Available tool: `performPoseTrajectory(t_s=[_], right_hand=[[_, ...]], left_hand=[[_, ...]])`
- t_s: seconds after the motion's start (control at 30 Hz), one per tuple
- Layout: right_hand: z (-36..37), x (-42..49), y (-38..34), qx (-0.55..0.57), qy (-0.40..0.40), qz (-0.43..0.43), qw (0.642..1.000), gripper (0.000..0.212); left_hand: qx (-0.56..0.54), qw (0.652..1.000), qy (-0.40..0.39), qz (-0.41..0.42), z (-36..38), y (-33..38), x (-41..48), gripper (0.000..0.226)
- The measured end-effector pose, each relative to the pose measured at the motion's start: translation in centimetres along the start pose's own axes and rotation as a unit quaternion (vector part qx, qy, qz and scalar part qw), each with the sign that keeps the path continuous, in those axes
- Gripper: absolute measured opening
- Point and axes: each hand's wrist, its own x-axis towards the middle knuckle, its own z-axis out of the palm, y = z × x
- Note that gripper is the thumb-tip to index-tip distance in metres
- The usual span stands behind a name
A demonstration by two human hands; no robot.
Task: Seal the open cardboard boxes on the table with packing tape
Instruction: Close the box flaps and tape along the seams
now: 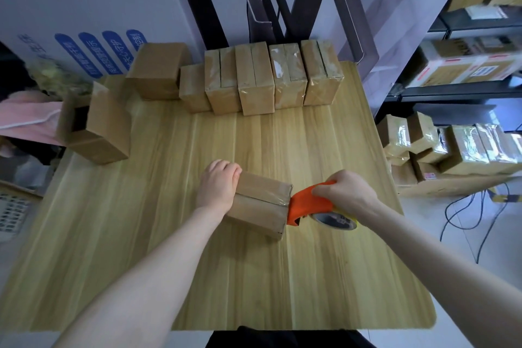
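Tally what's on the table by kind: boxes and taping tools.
Box being taped: 1
Boxes in the back row: 6
Open box at left: 1
Orange tape dispenser: 1
Total: 9

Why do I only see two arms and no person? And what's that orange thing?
The camera sits on the person's head and looks down, so you see only their arms. There is just this one picture. The left hand holds a small cardboard box steady on the wooden table. The right hand grips an orange tape dispenser with a roll of tape, touching the box's end. At the back stands a row of boxes, several shiny with tape. On the left lies a box with open flaps.
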Motion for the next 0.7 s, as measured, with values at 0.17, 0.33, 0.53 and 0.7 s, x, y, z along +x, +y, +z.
performPoseTrajectory(t_s=[0.17,0.33,0.53,0.7], right_hand=[[-0.8,1.3,-2.0,0.065,-0.040,0.052,0.996,0.034],[-0.3,1.2,-3.5,0.098,-0.057,0.098,0.989,0.024],[4.9,-1.6,-1.0,-0.073,-0.003,0.030,0.997,0.027],[1.6,-2.3,1.3,-0.030,0.054,-0.018,0.998,0.030]], left_hand=[[-0.004,1.000,0.000,-0.004,-0.1,0.1,-0.2,0.031],[-0.007,1.000,-0.003,-0.007,0.0,0.2,-0.3,0.034],[-0.021,0.999,0.024,-0.016,0.0,-0.3,-0.4,0.030],[-0.049,0.997,0.022,-0.060,-0.5,-0.7,-1.2,0.045]])
